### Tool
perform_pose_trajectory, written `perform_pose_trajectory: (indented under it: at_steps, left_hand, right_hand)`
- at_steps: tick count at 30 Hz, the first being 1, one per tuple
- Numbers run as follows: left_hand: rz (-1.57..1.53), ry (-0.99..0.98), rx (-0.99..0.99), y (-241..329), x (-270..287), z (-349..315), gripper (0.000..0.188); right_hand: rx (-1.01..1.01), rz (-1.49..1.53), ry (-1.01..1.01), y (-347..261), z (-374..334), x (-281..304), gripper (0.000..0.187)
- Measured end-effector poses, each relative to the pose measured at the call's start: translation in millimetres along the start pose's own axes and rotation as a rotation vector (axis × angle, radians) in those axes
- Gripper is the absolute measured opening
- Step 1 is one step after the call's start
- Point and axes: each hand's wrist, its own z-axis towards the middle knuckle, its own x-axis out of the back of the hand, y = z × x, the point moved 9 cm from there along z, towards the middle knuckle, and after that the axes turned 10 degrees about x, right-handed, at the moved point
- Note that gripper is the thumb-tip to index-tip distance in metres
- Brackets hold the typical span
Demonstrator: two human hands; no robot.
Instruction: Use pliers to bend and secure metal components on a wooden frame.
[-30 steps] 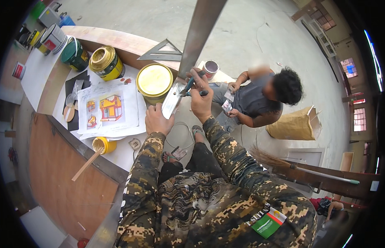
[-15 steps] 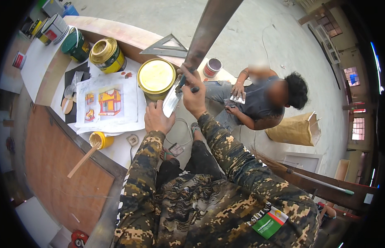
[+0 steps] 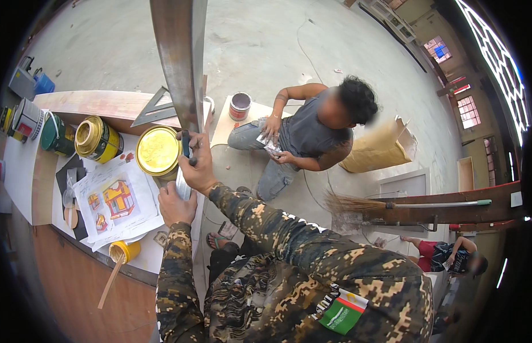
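A long, shiny metal bar (image 3: 180, 63) rises from my hands past the paint can toward the top edge. My left hand (image 3: 177, 204) is closed on its lower end, fingers bent over the metal. Just above, my right hand (image 3: 198, 163) is against the bar, its fingers curled round a slim dark-handled tool (image 3: 185, 144) whose kind I cannot make out. Left of the bar stands a paint can (image 3: 158, 150) with a yellow-smeared top. Printed sheets with a coloured building drawing (image 3: 118, 197) lie on the white table (image 3: 145, 256).
More paint cans (image 3: 98, 139) and a set square (image 3: 154, 107) stand or lie on the left. A small yellow pot (image 3: 125, 250) holds a wooden stick. A person (image 3: 314, 126) sits close at right, near a paper sack (image 3: 374, 151) and broom (image 3: 357, 204).
The view has turned right, so the table and my hands sit farther left and another person appears at lower right. Both hands keep their places at the bar.
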Motion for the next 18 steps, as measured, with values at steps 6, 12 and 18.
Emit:
perform_pose_trajectory:
  at_steps: [6,12,18]
  left_hand:
    - [0.002,0.018,-0.012,-2.5,3.3,-1.3,0.057]
    - [-0.016,0.023,-0.005,0.1,5.3,-4.7,0.056]
    - [-0.012,0.023,-0.016,-1.4,6.9,-5.5,0.055]
  right_hand:
    - [-0.037,-0.121,0.15,-35.0,10.1,-0.3,0.061]
    - [-0.093,-0.056,-0.01,-22.0,16.5,0.1,0.065]
    - [-0.031,0.124,-0.55,-18.3,36.1,-28.5,0.066]
